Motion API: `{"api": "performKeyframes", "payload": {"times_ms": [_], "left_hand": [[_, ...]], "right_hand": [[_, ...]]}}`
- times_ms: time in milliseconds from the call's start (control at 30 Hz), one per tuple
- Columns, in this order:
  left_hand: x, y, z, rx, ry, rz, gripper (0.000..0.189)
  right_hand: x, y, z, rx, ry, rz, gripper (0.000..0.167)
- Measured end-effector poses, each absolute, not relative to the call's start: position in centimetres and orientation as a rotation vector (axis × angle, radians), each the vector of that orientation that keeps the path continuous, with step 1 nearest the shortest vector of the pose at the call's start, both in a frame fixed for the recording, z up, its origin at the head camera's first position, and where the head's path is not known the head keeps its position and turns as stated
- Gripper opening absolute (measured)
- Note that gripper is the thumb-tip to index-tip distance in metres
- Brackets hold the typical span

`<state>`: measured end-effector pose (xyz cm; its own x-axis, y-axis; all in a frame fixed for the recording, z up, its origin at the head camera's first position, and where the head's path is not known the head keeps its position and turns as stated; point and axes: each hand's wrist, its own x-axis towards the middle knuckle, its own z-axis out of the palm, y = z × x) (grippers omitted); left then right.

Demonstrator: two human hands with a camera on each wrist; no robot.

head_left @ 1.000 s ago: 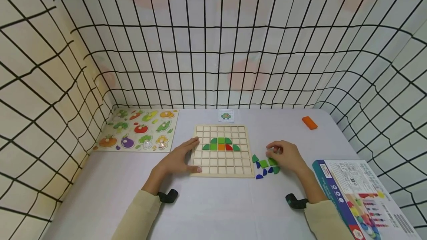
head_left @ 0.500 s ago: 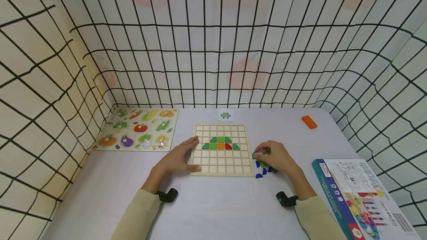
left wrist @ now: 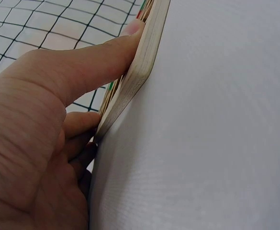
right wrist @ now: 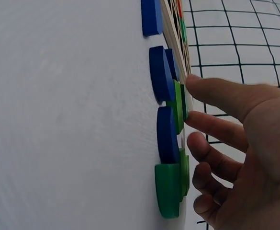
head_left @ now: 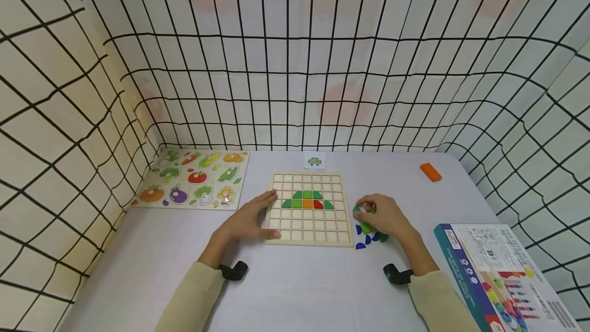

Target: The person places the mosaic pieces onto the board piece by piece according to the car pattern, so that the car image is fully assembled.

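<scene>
A wooden grid board lies mid-table, with green, orange and red tiles set in its upper middle cells. My left hand rests at the board's left side, thumb on top near the front corner and fingers spread along the edge. Right of the board, my right hand pinches a dark green tile between thumb and index finger, low over the loose pieces. Around it lie several blue rounded tiles, light green tiles and another dark green tile. The hand partly covers some of them.
A small pattern card lies behind the board. At the back left is a vegetable puzzle board. An orange block sits at the back right, and a printed box at the right. Black netting surrounds the table.
My right hand has moved left from the light green tiles to the dark green tile by the board and now pinches it. The left hand stays at the board.
</scene>
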<state>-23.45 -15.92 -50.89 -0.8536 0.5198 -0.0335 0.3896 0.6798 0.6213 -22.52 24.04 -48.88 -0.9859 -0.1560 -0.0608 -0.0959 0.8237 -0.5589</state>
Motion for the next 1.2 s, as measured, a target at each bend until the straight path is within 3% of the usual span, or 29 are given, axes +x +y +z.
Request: {"api": "performKeyframes", "payload": {"times_ms": [600, 800, 1033, 1200], "left_hand": [[-23.39, -15.86, -50.73, 0.703, 2.696, 0.886, 0.109], [-23.39, -15.88, -50.59, 0.703, 2.69, 0.892, 0.108], [-23.37, -15.96, -50.6, 0.701, 2.691, 0.891, 0.107], [-23.39, -15.98, -50.65, 0.701, 2.689, 0.895, 0.108]], "right_hand": [[-22.53, 24.3, -49.15, -0.26, 2.9, -0.894, 0.026], [-22.51, 24.32, -49.08, -0.166, 2.898, -0.895, 0.033], [-22.66, 24.21, -49.26, -0.405, 2.892, -0.821, 0.033], [-22.79, 24.03, -49.18, -0.396, 2.894, -0.819, 0.026]]}}
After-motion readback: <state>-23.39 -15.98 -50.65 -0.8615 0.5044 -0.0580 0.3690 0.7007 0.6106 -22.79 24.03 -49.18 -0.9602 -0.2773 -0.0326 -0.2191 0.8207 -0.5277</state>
